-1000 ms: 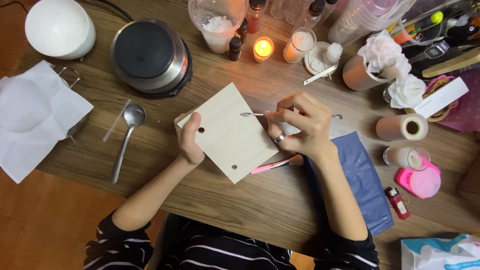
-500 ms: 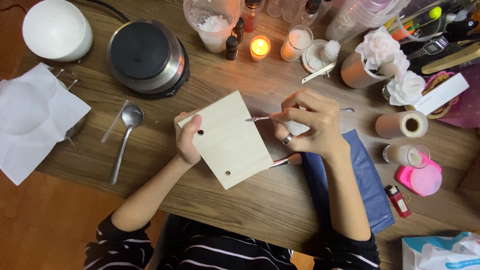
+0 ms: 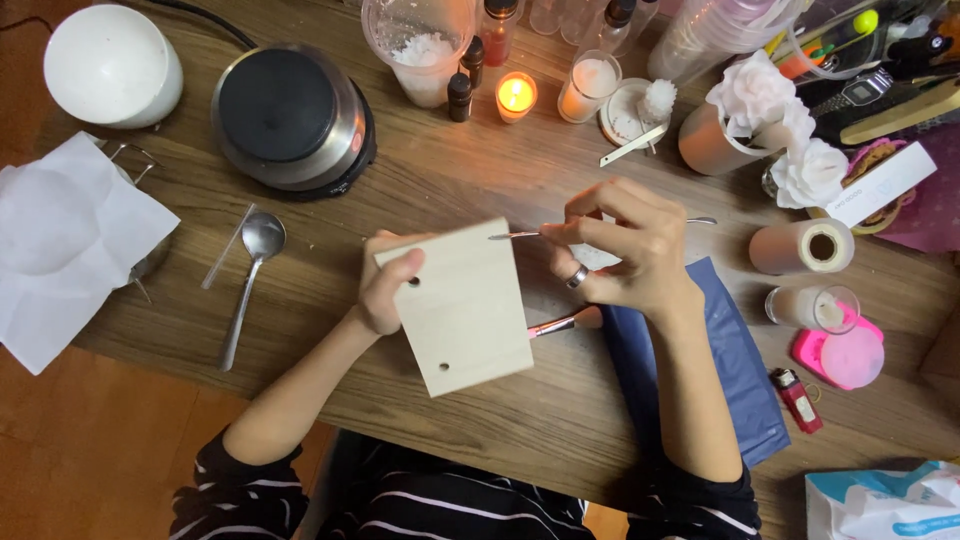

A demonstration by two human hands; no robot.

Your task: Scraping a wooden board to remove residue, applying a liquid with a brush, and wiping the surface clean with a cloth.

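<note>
My left hand gripping the pale wooden board by its left edge, near the tabletop's front edge, my right hand pinching a thin metal tool over the board's top edge

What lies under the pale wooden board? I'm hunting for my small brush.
A thin brush with a pink handle and metal ferrule pokes out from under the pale square wooden board, at its right edge. The bristle end is covered, as is anything else beneath.
</note>
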